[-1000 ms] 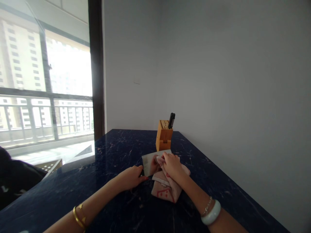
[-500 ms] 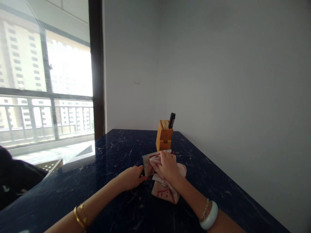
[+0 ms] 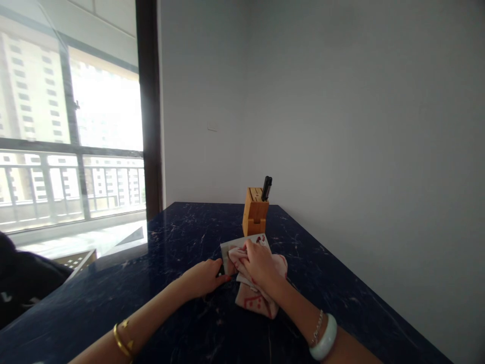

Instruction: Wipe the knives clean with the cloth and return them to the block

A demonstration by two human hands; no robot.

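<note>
My left hand (image 3: 206, 278) is closed around the black handle of a cleaver (image 3: 237, 243). The broad, shiny blade extends to the right, with dark red marks near its far end. On the blade lies a pinkish-white cloth (image 3: 254, 302) with a red pattern. Bunched under the fingers of my right hand (image 3: 260, 260), the cloth covers much of the blade, and its loose folds hang toward me onto the table. Just beyond the blade stands a wooden knife block (image 3: 255, 217), with black handles (image 3: 267, 188) sticking out at its top right.
The dark blue, marble-patterned table (image 3: 197, 222) stretches away to the wall. A grey wall (image 3: 359, 151) runs along its right side. At the left are a large window (image 3: 106, 116) and a black item (image 3: 30, 278) beside the table edge.
My right hand and the cloth have slid slightly left and toward me along the blade, uncovering more red marks at its far end. My left hand keeps its hold.
</note>
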